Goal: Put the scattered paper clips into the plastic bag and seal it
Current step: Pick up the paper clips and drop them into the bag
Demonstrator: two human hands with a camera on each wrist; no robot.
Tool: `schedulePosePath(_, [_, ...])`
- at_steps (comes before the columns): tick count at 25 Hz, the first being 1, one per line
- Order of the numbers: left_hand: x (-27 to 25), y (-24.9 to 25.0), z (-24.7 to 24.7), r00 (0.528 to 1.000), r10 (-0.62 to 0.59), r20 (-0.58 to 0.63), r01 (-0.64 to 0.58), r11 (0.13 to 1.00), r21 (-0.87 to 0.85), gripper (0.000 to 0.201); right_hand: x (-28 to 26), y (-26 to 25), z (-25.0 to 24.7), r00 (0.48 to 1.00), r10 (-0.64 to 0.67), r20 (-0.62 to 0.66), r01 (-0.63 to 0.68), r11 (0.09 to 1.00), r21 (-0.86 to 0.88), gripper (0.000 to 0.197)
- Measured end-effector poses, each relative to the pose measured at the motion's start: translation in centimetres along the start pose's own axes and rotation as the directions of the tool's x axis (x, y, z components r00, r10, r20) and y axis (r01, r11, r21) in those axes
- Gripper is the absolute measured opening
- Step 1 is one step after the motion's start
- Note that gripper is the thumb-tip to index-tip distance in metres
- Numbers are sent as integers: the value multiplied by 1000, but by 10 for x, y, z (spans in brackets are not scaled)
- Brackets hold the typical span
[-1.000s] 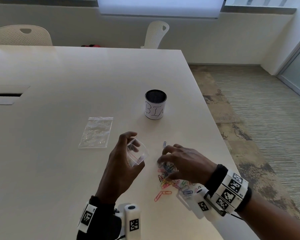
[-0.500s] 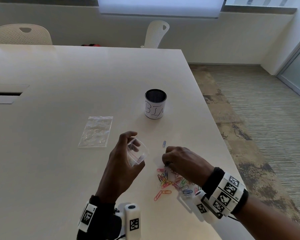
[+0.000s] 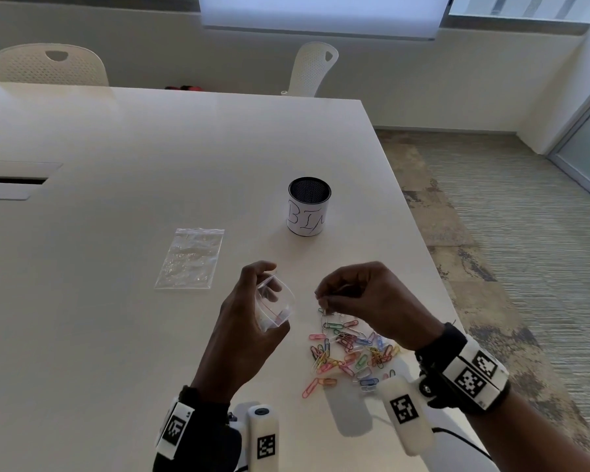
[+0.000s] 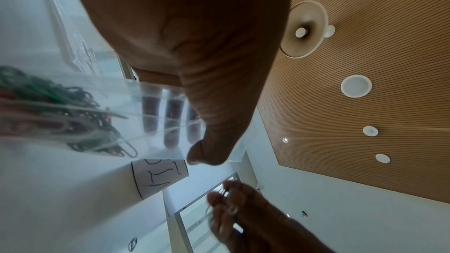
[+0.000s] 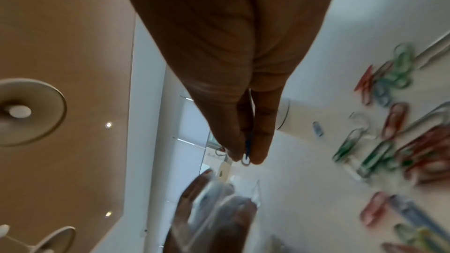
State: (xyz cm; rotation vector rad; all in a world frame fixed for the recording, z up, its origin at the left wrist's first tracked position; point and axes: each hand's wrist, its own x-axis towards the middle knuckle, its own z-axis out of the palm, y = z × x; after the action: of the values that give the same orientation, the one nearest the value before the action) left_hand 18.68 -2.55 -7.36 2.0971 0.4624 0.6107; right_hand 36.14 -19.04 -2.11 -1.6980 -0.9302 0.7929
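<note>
My left hand [image 3: 252,287] holds a small clear plastic bag [image 3: 275,306] open and tilted above the table. The left wrist view shows several paper clips [image 4: 60,107] inside the bag [image 4: 136,122]. Just right of it, my right hand [image 3: 324,296] is raised and pinches paper clips, one of which dangles [image 3: 323,310] below the fingertips. In the right wrist view the thumb and finger pinch a blue clip [image 5: 247,153]. A pile of coloured paper clips [image 3: 351,352] lies on the white table [image 3: 116,335] under the right hand.
A second clear bag [image 3: 191,258] lies flat to the left of the hands. A black mesh cup with a white "BIN" label [image 3: 309,207] stands behind them. The table's right edge [image 3: 423,247] runs close to the pile. A lone blue clip [image 5: 317,129] lies near the cup.
My right hand closed on clips at the pile and lifted off the table toward the bag. The left hand and its bag stayed put.
</note>
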Motion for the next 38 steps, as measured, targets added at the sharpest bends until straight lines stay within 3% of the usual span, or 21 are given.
schedulePosePath(5, [0, 2, -1, 1000, -16, 6, 16, 1000, -7, 75, 5, -36, 23, 990, -137, -22, 138, 989, 53, 14])
schedulePosePath(8, [0, 6, -3, 999, -47, 3, 47, 999, -16, 74, 15, -44, 39, 966, -258, -4, 254, 954, -160, 13])
schedulePosePath(11, [0, 8, -3, 997, -76, 0, 76, 997, -31, 74, 19, -44, 51, 936, -339, 91, 347, 853, -389, 14])
schedulePosePath(16, [-2, 6, -4, 997, -80, 10, 80, 996, -31, 76, 21, -46, 53, 929, -342, 144, 369, 814, -448, 18])
schedulePosePath(21, [-1, 2, -3, 999, -43, 0, 43, 999, -15, 73, 20, -49, 38, 914, -402, 59, 382, 799, -464, 12])
schedulePosePath(26, [-2, 1, -4, 1000, -12, 6, 12, 1000, -29, 73, 30, -18, -7, 955, -288, -67, 193, 779, -596, 11])
schedulePosePath(31, [-1, 0, -2, 1000, -3, 2, 3, 999, -35, 70, 32, 31, -26, 988, -151, -21, 97, 728, -679, 16])
schedulePosePath(38, [1, 1, 0, 1000, -5, 19, 5, 1000, -8, 71, 40, 44, -9, 990, -37, 135, 123, 686, -717, 36])
